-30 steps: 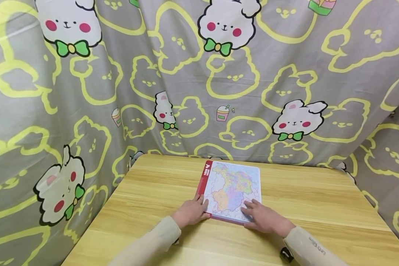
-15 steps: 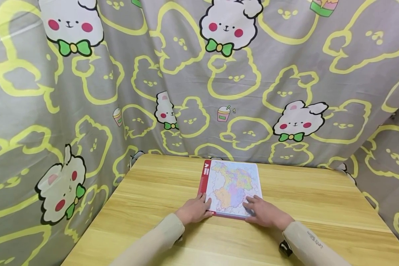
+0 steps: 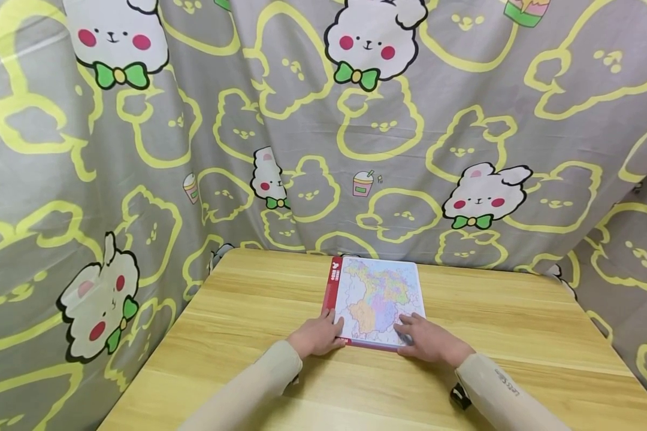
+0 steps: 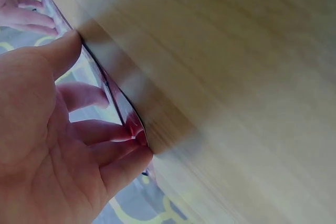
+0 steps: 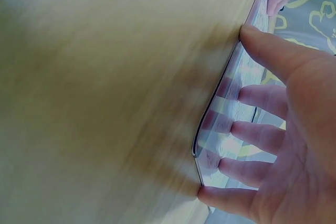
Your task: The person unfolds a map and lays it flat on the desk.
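A flat, shiny map board point(image 3: 374, 299) with coloured regions and a red strip down its left side lies on the table in the head view. My left hand point(image 3: 319, 334) rests at its near left corner, fingertips on the surface and thumb at the near edge. Opposite it, my right hand point(image 3: 431, 338) touches the near right corner with fingers spread. In the left wrist view, thin layers show at the red corner point(image 4: 137, 129), slightly apart. The right wrist view shows straight fingertips point(image 5: 231, 124) on the glossy surface and the thumb along the near edge.
The light wooden table point(image 3: 237, 299) reaches back to a grey curtain point(image 3: 302, 131) printed with yellow outlines and white cartoon animals. More curtain hangs at the left and right. A black wrist strap point(image 3: 460, 396) shows under the right sleeve.
The map board has slid slightly away from me, with both hands moving along at its near corners. Its near edge lies a little farther back than a second ago.
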`<state>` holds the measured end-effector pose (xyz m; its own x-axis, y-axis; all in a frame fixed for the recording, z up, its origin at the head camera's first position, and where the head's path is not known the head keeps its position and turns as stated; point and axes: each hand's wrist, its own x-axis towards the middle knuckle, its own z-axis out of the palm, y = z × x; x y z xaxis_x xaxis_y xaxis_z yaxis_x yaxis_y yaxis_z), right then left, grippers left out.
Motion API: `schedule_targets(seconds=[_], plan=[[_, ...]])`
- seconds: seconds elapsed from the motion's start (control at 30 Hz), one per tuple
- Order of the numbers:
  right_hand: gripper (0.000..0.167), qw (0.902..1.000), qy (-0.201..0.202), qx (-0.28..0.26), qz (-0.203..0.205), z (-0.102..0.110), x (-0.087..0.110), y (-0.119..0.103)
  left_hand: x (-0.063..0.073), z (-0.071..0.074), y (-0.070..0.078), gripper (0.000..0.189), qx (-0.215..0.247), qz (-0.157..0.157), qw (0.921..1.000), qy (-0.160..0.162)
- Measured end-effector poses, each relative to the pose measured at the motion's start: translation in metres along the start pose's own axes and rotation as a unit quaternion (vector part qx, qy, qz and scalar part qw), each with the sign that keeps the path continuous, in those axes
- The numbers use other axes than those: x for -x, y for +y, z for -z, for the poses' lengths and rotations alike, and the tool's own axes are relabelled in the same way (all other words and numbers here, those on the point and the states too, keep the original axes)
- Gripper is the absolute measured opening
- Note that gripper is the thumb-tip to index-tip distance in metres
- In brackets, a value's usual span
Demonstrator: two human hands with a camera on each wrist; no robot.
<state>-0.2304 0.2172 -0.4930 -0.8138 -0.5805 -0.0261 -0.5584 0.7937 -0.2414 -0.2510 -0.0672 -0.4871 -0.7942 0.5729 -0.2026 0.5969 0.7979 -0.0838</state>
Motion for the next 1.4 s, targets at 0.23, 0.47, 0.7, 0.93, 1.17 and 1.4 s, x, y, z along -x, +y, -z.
schedule_targets(seconds=[0.23, 0.47, 0.7, 0.93, 1.17, 1.4], plan=[[0.056, 1.0000, 0.000, 0.001, -0.004, 0.001, -0.001, 0.001, 0.000, 0.000, 0.000, 0.060, 0.011, 0.008, 0.9999, -0.008], [0.056, 0.9999, -0.008, -0.001, -0.009, 0.003, 0.000, -0.002, 0.001, -0.004, -0.003, 0.060, 0.010, -0.006, 0.9999, 0.001], [0.057, 0.9999, -0.013, -0.003, -0.007, 0.005, 0.000, -0.004, 0.002, -0.006, -0.011, 0.065, 0.034, -0.007, 0.9994, 0.002], [0.056, 0.9999, -0.010, 0.004, -0.003, 0.003, -0.001, -0.004, 0.007, -0.008, -0.020, 0.069, 0.040, 0.005, 0.9992, -0.006], [0.052, 0.9994, -0.013, 0.023, -0.021, 0.005, -0.006, -0.010, 0.012, -0.003, -0.024, 0.065, 0.032, -0.015, 0.9994, -0.004], [0.053, 0.9996, -0.003, 0.028, -0.007, 0.010, -0.023, -0.026, 0.010, -0.005, -0.026, 0.065, 0.019, -0.017, 0.9996, -0.007]])
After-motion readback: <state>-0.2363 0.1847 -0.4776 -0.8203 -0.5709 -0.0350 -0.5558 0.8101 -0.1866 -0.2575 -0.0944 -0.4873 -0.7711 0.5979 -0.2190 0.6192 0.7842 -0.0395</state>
